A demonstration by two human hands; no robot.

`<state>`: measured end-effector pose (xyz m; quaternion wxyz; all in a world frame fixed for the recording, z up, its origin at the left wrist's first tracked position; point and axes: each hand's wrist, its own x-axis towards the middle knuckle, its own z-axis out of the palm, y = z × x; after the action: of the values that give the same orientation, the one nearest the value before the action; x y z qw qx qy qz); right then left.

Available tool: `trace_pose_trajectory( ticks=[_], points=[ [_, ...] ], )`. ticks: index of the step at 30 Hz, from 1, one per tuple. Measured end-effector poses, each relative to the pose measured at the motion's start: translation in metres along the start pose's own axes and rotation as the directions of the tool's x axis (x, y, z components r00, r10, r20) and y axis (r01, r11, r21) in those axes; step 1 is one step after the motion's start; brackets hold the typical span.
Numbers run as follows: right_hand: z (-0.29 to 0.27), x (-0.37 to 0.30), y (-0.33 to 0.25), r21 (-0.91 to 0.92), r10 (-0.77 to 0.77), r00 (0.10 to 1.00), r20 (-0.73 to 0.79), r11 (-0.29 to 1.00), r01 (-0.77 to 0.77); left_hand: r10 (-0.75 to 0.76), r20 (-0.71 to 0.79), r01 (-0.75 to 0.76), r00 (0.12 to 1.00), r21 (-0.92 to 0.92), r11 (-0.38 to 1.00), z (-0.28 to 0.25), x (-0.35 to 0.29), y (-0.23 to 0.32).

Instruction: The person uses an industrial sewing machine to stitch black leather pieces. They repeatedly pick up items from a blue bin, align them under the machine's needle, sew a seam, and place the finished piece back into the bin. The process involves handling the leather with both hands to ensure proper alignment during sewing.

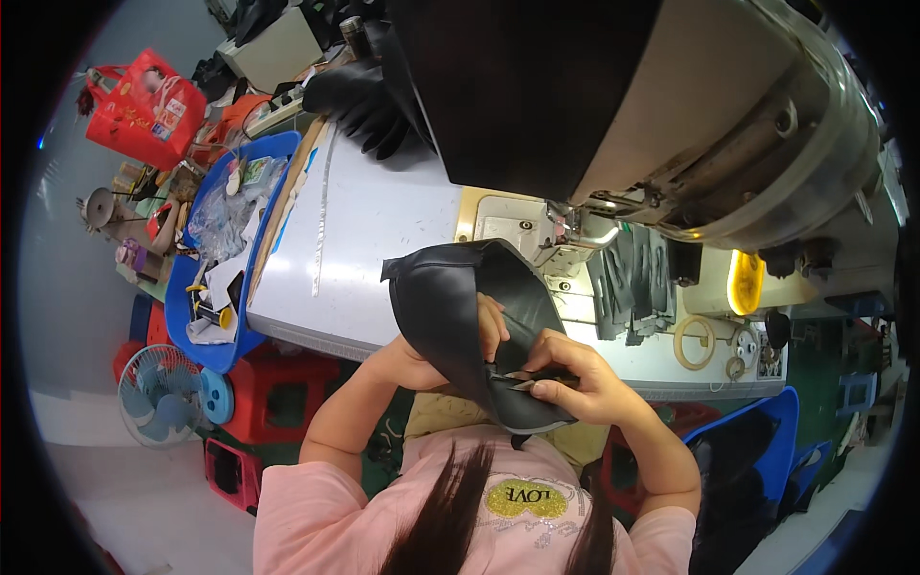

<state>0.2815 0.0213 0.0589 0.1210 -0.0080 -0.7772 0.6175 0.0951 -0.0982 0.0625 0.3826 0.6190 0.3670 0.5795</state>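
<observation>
— What is worn by the person?

— A pale pink short-sleeved top [316, 522] is worn, with the forearms left bare. A glittery yellow-green patch [524, 498] with dark lettering is set on the chest.

— And around that patch?

— Long dark hair [450, 522] is seen hanging down beside the patch, in loose strands.

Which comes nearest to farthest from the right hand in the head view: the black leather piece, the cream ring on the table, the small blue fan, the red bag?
From the right hand:
1. Black leather piece: in its grip, in front of the chest.
2. Cream ring: on the table, to the right.
3. Small blue fan: on the floor, low left.
4. Red bag: far upper left.
</observation>
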Motion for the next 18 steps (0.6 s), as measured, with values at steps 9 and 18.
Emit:
trace_pose_trajectory(
  ticks=[9, 18],
  points=[
    [-0.024, -0.028, 0.002, 0.223, 0.007, 0.890, -0.456, 0.969, 0.106, 0.092, -0.252, -0.156, 0.963, -0.248, 0.956, -0.009, -0.014, -0.009],
    [-0.012, 0.000, 0.001, 0.339, 0.222, 0.744, -0.630, 0.941, 0.006, -0.624, -0.181, 0.142, 0.761, -0.891, 0.431, 0.047, -0.039, -0.031]
  ],
)
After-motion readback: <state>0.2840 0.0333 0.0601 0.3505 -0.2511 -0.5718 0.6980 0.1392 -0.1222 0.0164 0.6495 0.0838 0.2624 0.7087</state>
